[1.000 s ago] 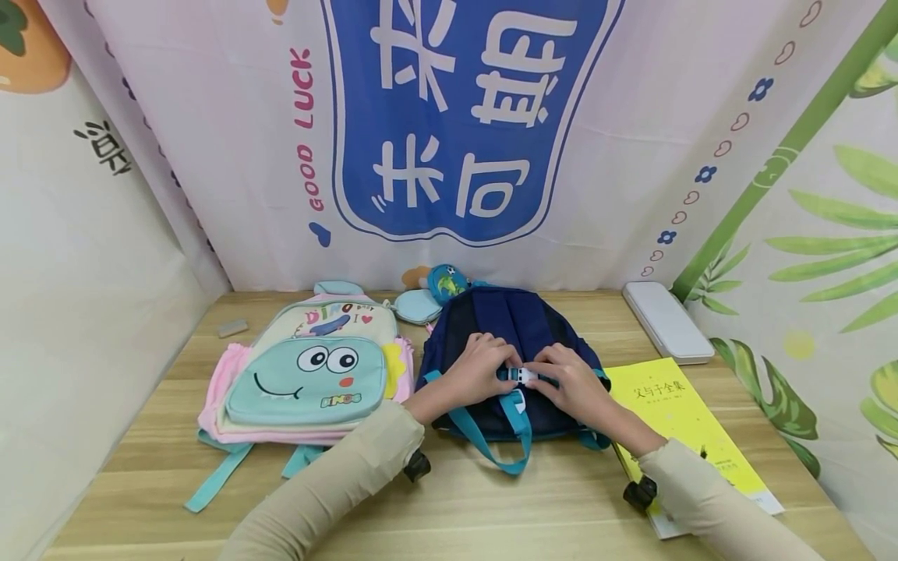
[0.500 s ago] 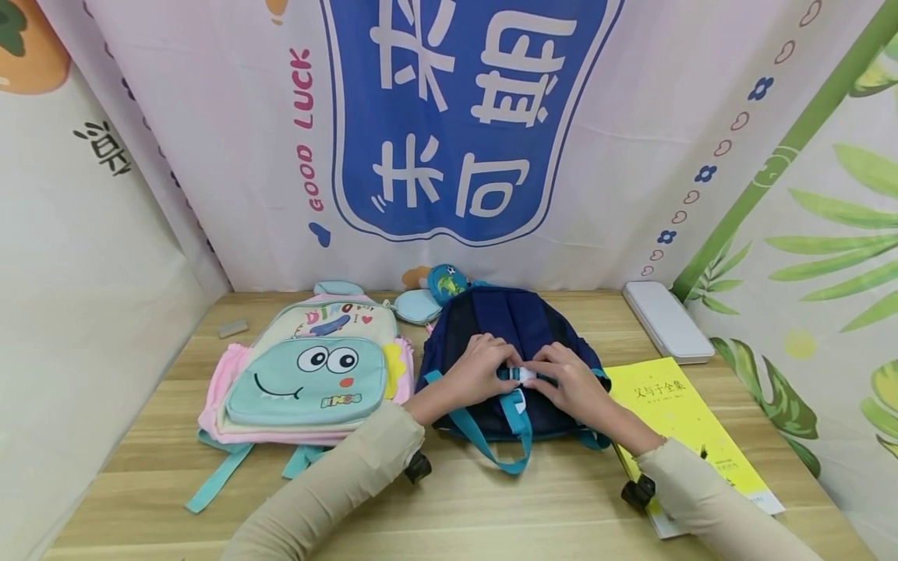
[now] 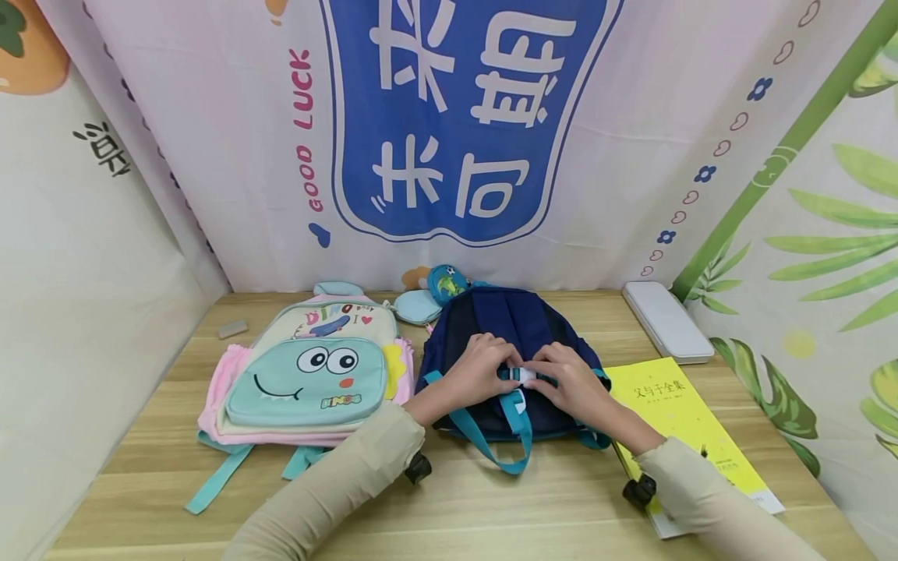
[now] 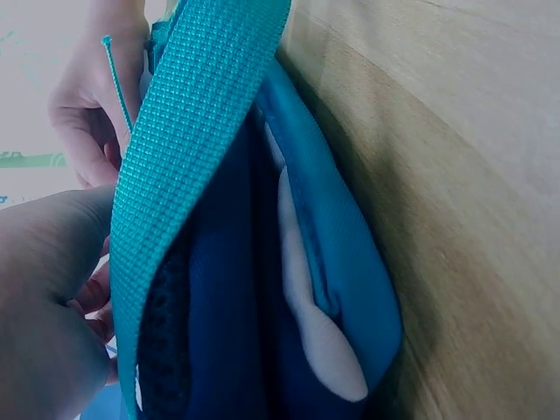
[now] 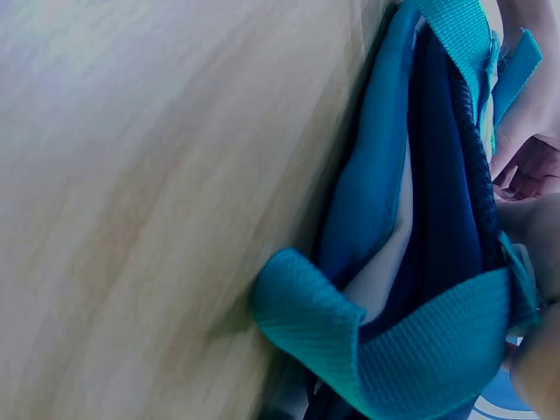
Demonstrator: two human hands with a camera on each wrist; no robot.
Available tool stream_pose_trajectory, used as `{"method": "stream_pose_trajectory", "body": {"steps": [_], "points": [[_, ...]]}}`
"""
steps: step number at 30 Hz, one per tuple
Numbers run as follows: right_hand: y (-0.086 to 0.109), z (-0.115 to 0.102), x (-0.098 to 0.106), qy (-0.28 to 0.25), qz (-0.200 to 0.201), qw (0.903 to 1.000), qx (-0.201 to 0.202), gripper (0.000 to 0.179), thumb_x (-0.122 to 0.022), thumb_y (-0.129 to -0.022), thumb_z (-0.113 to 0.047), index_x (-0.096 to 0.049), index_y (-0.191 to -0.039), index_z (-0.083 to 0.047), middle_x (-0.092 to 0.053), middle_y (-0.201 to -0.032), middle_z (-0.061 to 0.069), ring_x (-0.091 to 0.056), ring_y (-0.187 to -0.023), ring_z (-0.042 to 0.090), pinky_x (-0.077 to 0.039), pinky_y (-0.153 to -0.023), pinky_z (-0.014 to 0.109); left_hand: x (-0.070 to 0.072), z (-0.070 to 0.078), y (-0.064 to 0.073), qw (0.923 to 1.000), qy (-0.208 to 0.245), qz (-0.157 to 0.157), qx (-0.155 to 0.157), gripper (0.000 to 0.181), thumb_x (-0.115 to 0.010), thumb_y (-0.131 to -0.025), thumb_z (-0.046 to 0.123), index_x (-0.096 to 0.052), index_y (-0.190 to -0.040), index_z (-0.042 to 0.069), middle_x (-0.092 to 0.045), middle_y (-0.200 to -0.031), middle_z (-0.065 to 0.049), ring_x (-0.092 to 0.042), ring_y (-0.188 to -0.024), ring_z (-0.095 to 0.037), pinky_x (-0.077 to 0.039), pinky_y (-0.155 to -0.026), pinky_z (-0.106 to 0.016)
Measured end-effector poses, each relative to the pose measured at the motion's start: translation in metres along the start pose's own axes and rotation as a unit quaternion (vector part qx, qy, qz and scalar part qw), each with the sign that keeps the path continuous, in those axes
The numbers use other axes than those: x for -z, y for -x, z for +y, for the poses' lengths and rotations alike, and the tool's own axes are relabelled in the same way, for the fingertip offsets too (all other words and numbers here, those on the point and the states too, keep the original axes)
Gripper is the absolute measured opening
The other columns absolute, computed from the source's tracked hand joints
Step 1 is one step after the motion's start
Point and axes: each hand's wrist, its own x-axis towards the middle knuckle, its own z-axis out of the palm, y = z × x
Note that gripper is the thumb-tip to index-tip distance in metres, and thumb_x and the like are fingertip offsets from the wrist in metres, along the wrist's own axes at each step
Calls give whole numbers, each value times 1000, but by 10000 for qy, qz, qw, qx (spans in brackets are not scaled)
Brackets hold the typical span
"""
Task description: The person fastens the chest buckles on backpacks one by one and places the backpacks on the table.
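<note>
A dark navy backpack (image 3: 519, 319) with teal straps lies on the table, its back panel facing up. Over its middle, a small white buckle (image 3: 522, 375) on a teal strap sits between the two hands. My left hand (image 3: 473, 370) pinches the buckle's left end with thumb and fingers. From the right, my right hand (image 3: 570, 379) pinches its other end. Below the buckle, a loose teal strap (image 3: 515, 460) loops down onto the table. In the left wrist view a wide teal strap (image 4: 192, 157) partly covers the fingers; the right wrist view shows the backpack's edge (image 5: 376, 192).
To the left lies a pink and mint dinosaur backpack (image 3: 309, 374), a grey eraser-like block (image 3: 233, 329) behind it. A yellow book (image 3: 691, 425) is under the right forearm. Farther back is a white case (image 3: 666, 323). Small round pouches (image 3: 449, 282) touch the navy backpack's top.
Both hands keep their place at the buckle. The white buckle has shifted very slightly between the fingertips; everything else is still.
</note>
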Motion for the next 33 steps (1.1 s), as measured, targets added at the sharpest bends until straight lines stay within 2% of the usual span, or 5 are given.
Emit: {"method": "stream_pose_trajectory", "body": {"steps": [10, 15, 21, 26, 33], "points": [[1, -1, 2, 277, -156, 9995, -55, 28, -86, -81, -17, -78, -105, -4, -68, -94, 3, -60, -86, 19, -52, -91, 46, 1, 5, 1, 9989, -435, -59, 178, 21, -81, -89, 27, -72, -105, 17, -69, -100, 3, -55, -93, -16, -40, -105, -48], [1, -2, 2, 357, -255, 9990, -82, 28, -85, -82, -20, -79, -106, -6, -69, -96, 3, -61, -87, 20, -52, -92, 47, 1, 5, 1, 9975, -640, -158, 249, 21, -79, -89, 31, -72, -106, 20, -67, -101, 5, -52, -92, -14, -42, -101, -44], [2, -2, 5, 334, -428, 9982, -239, 27, -83, -85, -25, -79, -106, -8, -69, -101, 4, -62, -91, 20, -51, -93, 48, 0, 3, 1, 9969, -622, -314, 355, 21, -76, -92, 35, -72, -108, 22, -67, -110, 3, -52, -97, -17, -42, -103, -47], [2, 0, 5, 322, -511, 9975, -361, 28, -81, -88, -27, -79, -109, -9, -70, -103, 5, -63, -94, 22, -51, -94, 50, 0, 2, 3, 9972, -586, -309, 333, 24, -73, -94, 37, -71, -111, 21, -67, -114, 2, -53, -100, -18, -42, -103, -48], [-1, -2, 9, 156, -596, 9966, -546, 31, -78, -90, -28, -77, -115, -9, -71, -104, 5, -63, -96, 22, -50, -96, 51, 6, 0, 7, 9975, -360, -404, 445, 36, -67, -97, 44, -69, -123, 19, -65, -121, 0, -55, -112, -22, -40, -106, -50]]}}
